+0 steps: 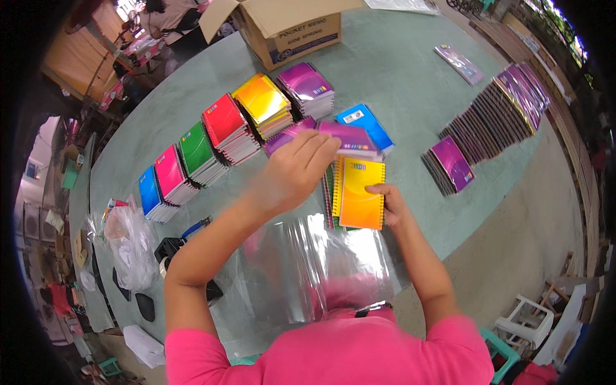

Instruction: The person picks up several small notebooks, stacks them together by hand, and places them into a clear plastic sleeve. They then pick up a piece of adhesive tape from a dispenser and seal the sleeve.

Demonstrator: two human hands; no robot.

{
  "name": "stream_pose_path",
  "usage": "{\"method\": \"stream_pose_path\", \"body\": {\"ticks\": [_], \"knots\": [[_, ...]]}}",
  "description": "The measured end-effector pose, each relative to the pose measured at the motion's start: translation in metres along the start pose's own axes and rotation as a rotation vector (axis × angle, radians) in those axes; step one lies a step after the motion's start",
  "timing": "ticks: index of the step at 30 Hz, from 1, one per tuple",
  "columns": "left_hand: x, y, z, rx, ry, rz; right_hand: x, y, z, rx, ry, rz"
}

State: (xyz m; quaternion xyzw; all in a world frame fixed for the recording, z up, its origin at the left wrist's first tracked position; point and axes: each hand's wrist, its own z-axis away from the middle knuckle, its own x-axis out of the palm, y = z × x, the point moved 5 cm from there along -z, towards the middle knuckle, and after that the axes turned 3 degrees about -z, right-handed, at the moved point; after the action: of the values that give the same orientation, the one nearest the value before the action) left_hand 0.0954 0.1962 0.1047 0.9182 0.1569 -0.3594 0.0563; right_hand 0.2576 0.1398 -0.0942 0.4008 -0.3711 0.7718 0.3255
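My left hand (296, 168) reaches over the table, its fingers closed on the edge of a purple spiral notebook (351, 136), slightly blurred. Partly under that hand lies another purple notebook (287, 135). My right hand (391, 204) grips a yellow spiral notebook (360, 192), thumb on its cover. Beneath the yellow one, edges of a green notebook and others peek out at its left side. A blue notebook (366, 125) lies face down just beyond the purple one. Clear plastic sheets (308, 263) are spread between my arms and my body.
Stacks of blue, pink, green (200, 149), red, yellow and purple notebooks line the far left. Behind them stands an open cardboard box (292, 35). Wrapped notebook packs (491, 119) sit at the right. A plastic bag (128, 250) and black tape dispenser (168, 249) are at left.
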Motion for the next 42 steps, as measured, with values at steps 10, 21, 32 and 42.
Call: {"method": "stream_pose_path", "body": {"ticks": [10, 21, 32, 42], "knots": [[-0.023, 0.000, 0.056, -0.799, -0.086, 0.491, 0.023, 0.020, 0.017, 0.072, -0.103, 0.048], [-0.050, 0.069, 0.024, -0.279, -0.713, 1.359, 0.062, 0.110, 0.077, 0.244, -0.488, -0.223], [-0.043, 0.101, 0.170, -0.856, -0.348, 0.963, 0.014, 0.160, 0.112, 0.439, -0.127, -0.048], [-0.086, 0.179, 0.193, -0.719, -0.352, 0.210, 0.055, 0.170, 0.092, 0.454, -0.058, 0.252]]}}
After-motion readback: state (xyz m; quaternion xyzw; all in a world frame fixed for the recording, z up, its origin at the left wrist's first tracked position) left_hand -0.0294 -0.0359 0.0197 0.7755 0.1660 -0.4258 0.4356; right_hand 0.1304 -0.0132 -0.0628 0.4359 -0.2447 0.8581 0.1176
